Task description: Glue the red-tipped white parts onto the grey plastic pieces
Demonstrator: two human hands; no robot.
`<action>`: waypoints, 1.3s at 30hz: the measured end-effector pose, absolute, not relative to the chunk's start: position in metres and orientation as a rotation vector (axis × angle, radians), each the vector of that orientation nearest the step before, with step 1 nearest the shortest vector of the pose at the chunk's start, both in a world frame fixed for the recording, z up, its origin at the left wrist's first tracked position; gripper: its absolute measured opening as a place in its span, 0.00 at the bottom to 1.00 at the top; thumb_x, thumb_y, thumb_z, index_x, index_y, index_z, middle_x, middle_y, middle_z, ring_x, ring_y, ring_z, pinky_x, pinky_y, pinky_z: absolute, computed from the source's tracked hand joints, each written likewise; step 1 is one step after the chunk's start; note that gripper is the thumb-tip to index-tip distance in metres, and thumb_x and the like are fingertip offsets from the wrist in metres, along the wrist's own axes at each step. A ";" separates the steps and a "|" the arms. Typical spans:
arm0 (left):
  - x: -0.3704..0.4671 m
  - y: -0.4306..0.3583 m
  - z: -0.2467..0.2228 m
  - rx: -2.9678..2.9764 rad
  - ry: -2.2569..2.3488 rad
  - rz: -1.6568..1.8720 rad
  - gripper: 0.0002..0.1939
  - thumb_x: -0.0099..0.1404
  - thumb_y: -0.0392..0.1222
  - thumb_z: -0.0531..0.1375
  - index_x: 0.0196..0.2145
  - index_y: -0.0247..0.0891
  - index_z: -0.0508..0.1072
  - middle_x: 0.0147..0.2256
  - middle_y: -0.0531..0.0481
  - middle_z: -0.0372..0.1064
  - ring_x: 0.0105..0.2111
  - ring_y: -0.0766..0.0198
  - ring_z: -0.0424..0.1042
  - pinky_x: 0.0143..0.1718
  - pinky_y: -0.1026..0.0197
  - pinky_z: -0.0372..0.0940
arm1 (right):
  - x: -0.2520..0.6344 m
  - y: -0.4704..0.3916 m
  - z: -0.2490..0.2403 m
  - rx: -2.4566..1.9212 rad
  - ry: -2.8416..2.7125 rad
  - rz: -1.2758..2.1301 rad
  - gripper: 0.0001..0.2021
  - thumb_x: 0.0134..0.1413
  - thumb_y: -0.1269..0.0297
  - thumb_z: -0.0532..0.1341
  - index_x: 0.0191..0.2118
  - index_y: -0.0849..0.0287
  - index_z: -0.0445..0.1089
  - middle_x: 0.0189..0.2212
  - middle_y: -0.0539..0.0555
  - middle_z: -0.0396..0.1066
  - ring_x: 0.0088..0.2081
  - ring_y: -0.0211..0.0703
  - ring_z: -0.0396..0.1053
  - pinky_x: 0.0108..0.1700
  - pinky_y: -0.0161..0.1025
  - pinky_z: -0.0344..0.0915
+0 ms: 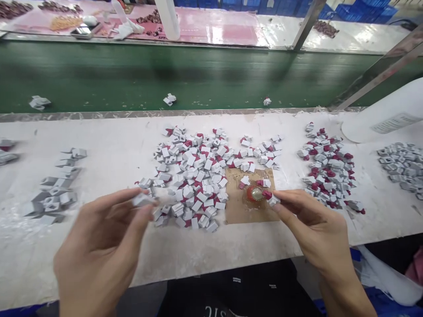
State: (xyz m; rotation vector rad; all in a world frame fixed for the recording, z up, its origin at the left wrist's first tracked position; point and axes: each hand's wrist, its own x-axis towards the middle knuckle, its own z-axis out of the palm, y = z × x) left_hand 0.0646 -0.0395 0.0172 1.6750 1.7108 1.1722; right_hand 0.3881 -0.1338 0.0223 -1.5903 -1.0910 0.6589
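Note:
My left hand [102, 246], somewhat blurred, pinches a small grey plastic part [142, 200] between thumb and fingertips. Between the thumb and index finger of my right hand [313, 233] is a small grey and dark-red part [271, 199], held over the edge of a piece of brown cardboard [241, 213]. On that cardboard sits a small round dish [256, 193] with an orange-red rim and shiny contents. Two similar small parts lie beside the dish. A large heap of grey and dark-red parts [194, 176] spreads between my hands.
Grey parts [53, 198] lie at the left. Another grey and dark-red heap [327, 167] and a grey pile [403, 165] are on the right, near a white bottle [386, 112]. Beyond the white table runs a green conveyor belt [142, 75] carrying a few parts. A metal post [380, 66] slants over it.

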 end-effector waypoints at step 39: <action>0.160 0.025 0.068 1.696 1.077 0.784 0.10 0.76 0.47 0.71 0.53 0.49 0.86 0.44 0.47 0.86 0.43 0.52 0.86 0.43 0.53 0.82 | 0.406 0.005 0.062 -1.458 -1.514 0.995 0.10 0.72 0.63 0.75 0.54 0.52 0.90 0.51 0.56 0.90 0.46 0.52 0.88 0.52 0.51 0.87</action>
